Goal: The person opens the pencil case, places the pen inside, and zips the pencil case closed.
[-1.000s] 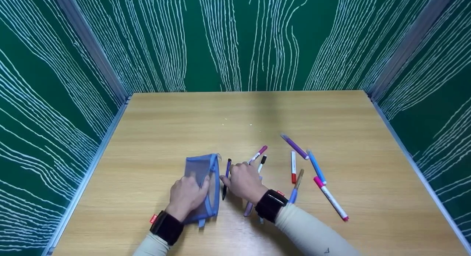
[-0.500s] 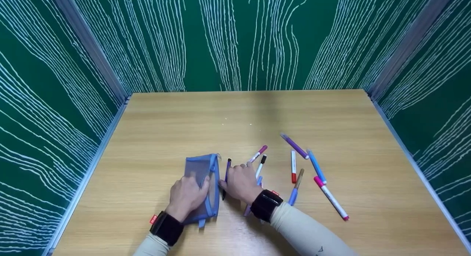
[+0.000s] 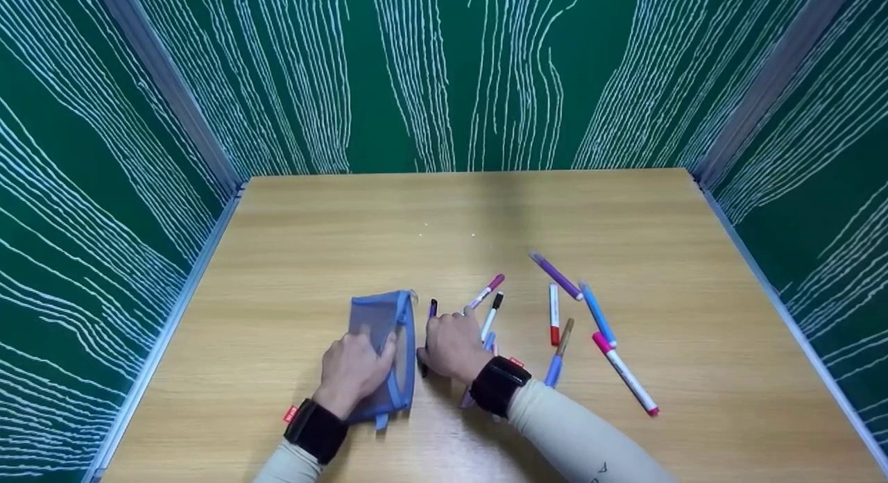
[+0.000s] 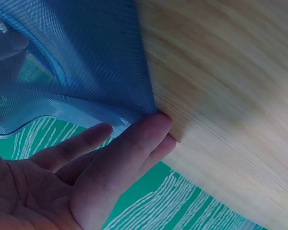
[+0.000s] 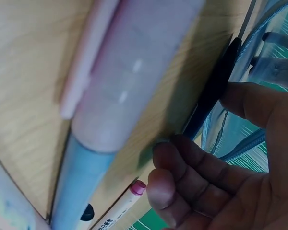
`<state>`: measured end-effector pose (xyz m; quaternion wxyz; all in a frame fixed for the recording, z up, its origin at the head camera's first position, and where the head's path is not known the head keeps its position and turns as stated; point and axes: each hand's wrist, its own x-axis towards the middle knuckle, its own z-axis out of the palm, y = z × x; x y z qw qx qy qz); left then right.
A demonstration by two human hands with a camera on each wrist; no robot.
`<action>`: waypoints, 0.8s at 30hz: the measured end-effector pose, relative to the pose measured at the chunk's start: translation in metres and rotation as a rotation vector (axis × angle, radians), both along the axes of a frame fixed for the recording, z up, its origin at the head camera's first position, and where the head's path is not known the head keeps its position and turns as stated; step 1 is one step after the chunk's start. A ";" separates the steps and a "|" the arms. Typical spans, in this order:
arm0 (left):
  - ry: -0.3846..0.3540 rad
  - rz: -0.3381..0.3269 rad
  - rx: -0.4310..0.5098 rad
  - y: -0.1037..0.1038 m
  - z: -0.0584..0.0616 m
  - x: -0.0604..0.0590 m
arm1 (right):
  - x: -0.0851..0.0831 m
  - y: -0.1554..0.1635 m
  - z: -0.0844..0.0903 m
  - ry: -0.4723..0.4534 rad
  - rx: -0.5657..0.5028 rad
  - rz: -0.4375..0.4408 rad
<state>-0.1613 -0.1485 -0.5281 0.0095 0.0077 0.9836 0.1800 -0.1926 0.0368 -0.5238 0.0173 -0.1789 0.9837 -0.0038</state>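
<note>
A blue mesh zip pouch (image 3: 380, 393) lies on the table under my left hand (image 3: 352, 372). In the left wrist view the left hand (image 4: 101, 184) has extended fingers, a fingertip at the edge of the blue mesh (image 4: 103, 52). My right hand (image 3: 452, 345) is just right of the pouch, largely covering a slim dark purple and black pen (image 3: 433, 308). The right wrist view shows its thumb and curled fingers (image 5: 197, 179) pinching this pen (image 5: 215, 81) from opposite sides. Close to that camera looms a pale pink and blue pen (image 5: 125, 81).
Beyond the right hand lie a magenta-capped marker (image 3: 485, 292) and a black-capped marker (image 3: 492, 316). Farther right are a purple pen (image 3: 556, 276), a red-and-white marker (image 3: 553, 313), a brown-and-blue pen (image 3: 559, 354), a blue pen (image 3: 598, 315) and a pink-capped marker (image 3: 626, 375). Green walls enclose the table (image 3: 312, 219).
My right hand has shifted slightly left onto the dark pen, uncovering more of the black-capped marker and a blue pen beside it. My left hand and the pouch have hardly moved.
</note>
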 end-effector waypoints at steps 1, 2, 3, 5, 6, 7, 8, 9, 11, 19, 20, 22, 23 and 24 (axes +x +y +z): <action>-0.001 0.000 0.001 0.000 0.000 0.000 | 0.000 0.000 0.000 -0.004 0.004 -0.001; -0.001 -0.001 0.003 0.000 0.000 0.000 | 0.001 0.000 0.000 -0.006 0.004 -0.002; 0.005 0.000 0.002 0.000 0.000 0.000 | 0.001 0.001 0.000 -0.002 -0.001 -0.005; 0.016 0.000 0.002 0.000 0.000 0.001 | 0.002 0.001 0.000 -0.002 -0.010 -0.010; 0.023 -0.001 0.002 0.000 0.000 0.001 | 0.003 0.001 0.000 0.000 -0.022 -0.012; 0.031 -0.001 0.003 0.000 0.000 0.001 | 0.004 0.001 -0.001 0.006 -0.036 -0.014; 0.037 -0.002 0.003 0.000 0.000 0.002 | 0.004 0.002 -0.001 0.009 -0.048 -0.014; 0.045 -0.001 0.000 0.000 0.000 0.002 | 0.005 0.003 0.000 0.010 -0.063 -0.016; 0.046 -0.001 0.001 0.000 -0.001 0.002 | 0.005 0.005 0.000 0.001 -0.088 -0.020; 0.018 0.000 0.007 -0.001 0.000 0.002 | 0.006 0.017 0.004 -0.095 -0.279 -0.091; 0.018 -0.001 0.008 -0.001 -0.001 0.002 | 0.006 0.019 0.005 -0.106 -0.298 -0.105; 0.019 -0.002 0.008 -0.001 -0.001 0.002 | 0.006 0.020 0.007 -0.117 -0.329 -0.124; 0.021 -0.002 0.007 -0.001 -0.001 0.002 | 0.006 0.021 0.008 -0.123 -0.342 -0.133; 0.021 -0.002 0.006 -0.001 -0.001 0.002 | 0.007 0.021 0.009 -0.124 -0.359 -0.137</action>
